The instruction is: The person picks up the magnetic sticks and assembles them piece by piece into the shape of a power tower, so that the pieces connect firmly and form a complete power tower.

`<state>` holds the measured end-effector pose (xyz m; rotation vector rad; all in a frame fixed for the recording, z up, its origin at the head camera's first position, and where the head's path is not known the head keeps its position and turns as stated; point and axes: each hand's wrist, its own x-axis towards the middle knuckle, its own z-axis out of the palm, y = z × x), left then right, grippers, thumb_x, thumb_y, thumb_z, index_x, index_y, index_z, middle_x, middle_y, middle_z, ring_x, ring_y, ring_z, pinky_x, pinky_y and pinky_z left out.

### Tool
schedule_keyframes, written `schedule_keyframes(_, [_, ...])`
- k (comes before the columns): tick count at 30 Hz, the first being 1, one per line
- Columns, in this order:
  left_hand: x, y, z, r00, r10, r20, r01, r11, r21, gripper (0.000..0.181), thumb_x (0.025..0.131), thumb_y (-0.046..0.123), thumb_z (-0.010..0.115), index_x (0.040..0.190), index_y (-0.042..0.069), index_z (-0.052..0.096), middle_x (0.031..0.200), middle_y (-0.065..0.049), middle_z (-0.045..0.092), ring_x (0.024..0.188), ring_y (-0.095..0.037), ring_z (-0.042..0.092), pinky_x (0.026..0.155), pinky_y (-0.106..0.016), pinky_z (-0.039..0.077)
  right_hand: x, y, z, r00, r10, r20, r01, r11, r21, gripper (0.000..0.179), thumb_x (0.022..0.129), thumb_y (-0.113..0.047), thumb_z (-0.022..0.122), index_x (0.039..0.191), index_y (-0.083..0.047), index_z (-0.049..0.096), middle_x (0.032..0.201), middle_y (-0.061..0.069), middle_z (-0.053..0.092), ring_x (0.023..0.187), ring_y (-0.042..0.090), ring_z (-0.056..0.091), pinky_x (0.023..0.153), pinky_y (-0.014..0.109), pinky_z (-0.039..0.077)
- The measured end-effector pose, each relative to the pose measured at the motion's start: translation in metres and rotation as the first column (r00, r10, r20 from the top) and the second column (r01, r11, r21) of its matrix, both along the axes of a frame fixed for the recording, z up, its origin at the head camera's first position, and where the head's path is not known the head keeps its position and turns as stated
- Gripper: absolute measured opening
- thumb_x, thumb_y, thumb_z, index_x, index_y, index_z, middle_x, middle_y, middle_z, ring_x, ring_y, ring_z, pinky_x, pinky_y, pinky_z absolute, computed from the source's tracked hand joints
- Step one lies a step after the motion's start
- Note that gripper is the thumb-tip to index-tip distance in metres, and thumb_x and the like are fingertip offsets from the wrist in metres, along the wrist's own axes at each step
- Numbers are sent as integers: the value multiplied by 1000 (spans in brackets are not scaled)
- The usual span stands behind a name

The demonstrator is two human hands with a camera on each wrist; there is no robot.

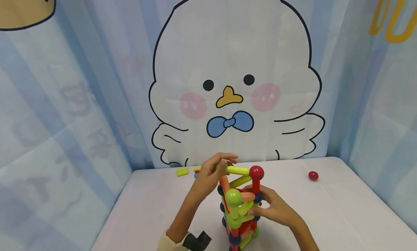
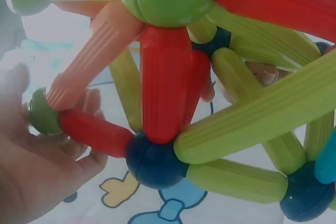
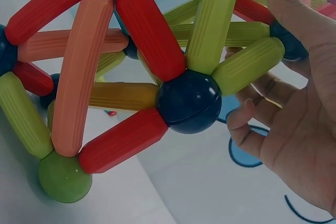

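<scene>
A tall tower of magnetic rods and balls [image 1: 234, 198] stands on the table in front of me, in red, green, salmon and dark blue. At its upper left corner my left hand [image 1: 210, 175] holds a green ball [image 2: 44, 111] between thumb and fingers; the head view mostly hides that ball. My right hand [image 1: 277, 207] grips the tower's right side, thumb in front and fingers partly hidden behind, close to a dark blue ball [image 3: 289, 43]. A red ball [image 1: 256, 172] tops the right corner, joined to a yellow-green rod [image 1: 238, 170].
Loose yellow-green rods [image 1: 182, 171] lie at the table's back left, with a blue piece [image 1: 196, 175] partly behind the left hand. A single red ball [image 1: 313, 175] sits at the back right of the white table [image 1: 146, 207]. A printed curtain [image 1: 130, 81] hangs behind.
</scene>
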<state>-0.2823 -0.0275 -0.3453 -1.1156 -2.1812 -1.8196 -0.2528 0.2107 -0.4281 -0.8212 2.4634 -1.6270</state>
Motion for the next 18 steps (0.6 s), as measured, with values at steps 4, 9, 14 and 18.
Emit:
schedule_keyframes(4, [-7, -5, -5, 997, 60, 40, -64, 994, 93, 52, 108, 39, 23, 125, 8, 61, 116, -18, 65, 105, -16, 62, 95, -29, 51, 0, 2, 1, 997, -6, 75, -1, 996, 88, 52, 85, -31, 71, 126, -4, 56, 116, 10, 68, 93, 7, 60, 84, 40, 54])
schedule_keyframes(9, [-32, -19, -22, 965, 220, 143, -237, 964, 121, 54, 108, 39, 24, 116, 4, 64, 106, -20, 66, 97, -21, 64, 82, -32, 53, 0, 7, 0, 990, 42, 138, -61, 988, 144, 54, 84, -33, 73, 125, -3, 57, 116, 10, 68, 90, 12, 59, 77, 30, 53])
schedule_keyframes(14, [-79, -38, -67, 856, 485, 177, -466, 874, -138, 35, 104, 32, 45, 107, 5, 67, 97, -15, 68, 88, -22, 65, 79, -28, 55, -2, 10, -1, 981, 64, 182, -94, 983, 160, 57, 83, -30, 76, 128, -3, 55, 121, 9, 67, 95, 10, 60, 81, 32, 52])
schedule_keyframes(18, [-105, -55, -114, 769, 635, 68, -546, 709, -447, 21, 98, 22, 58, 108, 6, 67, 106, -15, 66, 96, -26, 63, 84, -39, 56, -3, 8, -2, 978, 80, 194, -115, 978, 176, 57, 83, -29, 76, 130, -5, 55, 122, 8, 67, 96, 7, 60, 81, 34, 53])
